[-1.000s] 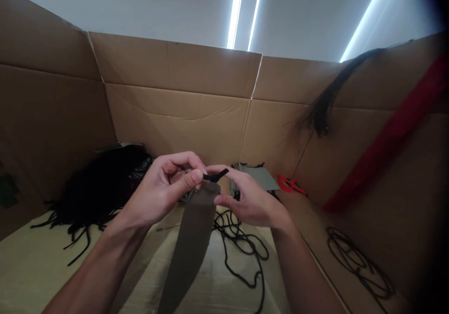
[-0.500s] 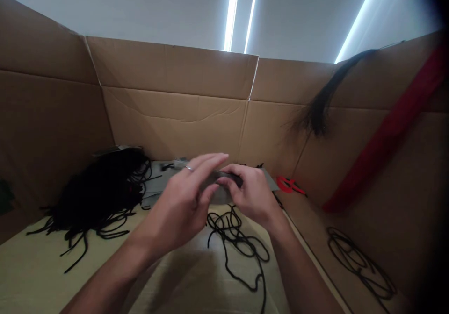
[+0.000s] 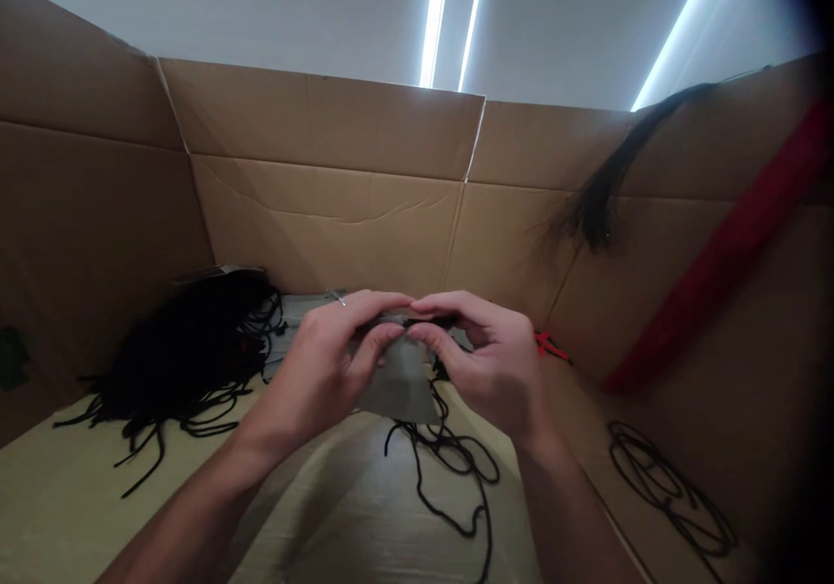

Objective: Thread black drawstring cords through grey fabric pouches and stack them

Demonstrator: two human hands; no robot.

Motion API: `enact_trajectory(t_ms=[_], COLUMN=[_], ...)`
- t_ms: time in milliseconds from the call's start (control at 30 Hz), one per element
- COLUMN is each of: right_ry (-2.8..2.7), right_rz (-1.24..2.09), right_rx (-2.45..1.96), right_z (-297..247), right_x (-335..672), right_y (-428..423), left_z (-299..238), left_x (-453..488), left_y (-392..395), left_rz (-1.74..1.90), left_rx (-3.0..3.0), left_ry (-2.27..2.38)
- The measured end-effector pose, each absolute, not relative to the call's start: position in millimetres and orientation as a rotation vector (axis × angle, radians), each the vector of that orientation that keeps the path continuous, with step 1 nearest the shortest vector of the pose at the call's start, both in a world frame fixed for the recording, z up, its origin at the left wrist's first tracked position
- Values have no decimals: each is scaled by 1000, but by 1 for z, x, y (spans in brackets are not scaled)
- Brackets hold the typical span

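the left hand [image 3: 324,365] and right hand [image 3: 490,367] meet at the top edge of a grey fabric strip [image 3: 399,386], which hangs just below them, held up over a pale sheet [image 3: 339,514]. the fingers [image 3: 384,306] of both hands are pinched together on that edge, clamped on it and on a thin black cord [image 3: 426,322] lying along it. a loose black cord [image 3: 449,455] lies under the hands, with a heap of black cords [image 3: 188,349] to the left. brown cardboard walls [image 3: 326,219] surround the sheet; a red strip [image 3: 723,254] and a dark hank [image 3: 596,215] hang on the right, beneath white ceiling lights [image 3: 433,19].
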State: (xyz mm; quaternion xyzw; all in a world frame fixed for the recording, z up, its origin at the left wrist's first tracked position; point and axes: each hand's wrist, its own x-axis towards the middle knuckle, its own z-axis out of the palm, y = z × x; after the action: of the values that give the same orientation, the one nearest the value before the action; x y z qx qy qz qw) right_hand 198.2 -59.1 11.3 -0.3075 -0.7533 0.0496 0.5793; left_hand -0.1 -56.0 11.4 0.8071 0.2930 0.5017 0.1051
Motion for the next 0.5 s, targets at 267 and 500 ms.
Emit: enact_trajectory(t_ms=[267,500], right_ry=[-1703,-1720], right_rz=[229,200], right_rx=[-678,-699], right_z=[16,16], right_x=[203,205], right_y=[-68,-69], left_z=[18,18], left_x=[-5,-3], left_y=[-64,-66], left_rz=[1572,1579], left_rx=[2492,2514], left_ry=[866,837])
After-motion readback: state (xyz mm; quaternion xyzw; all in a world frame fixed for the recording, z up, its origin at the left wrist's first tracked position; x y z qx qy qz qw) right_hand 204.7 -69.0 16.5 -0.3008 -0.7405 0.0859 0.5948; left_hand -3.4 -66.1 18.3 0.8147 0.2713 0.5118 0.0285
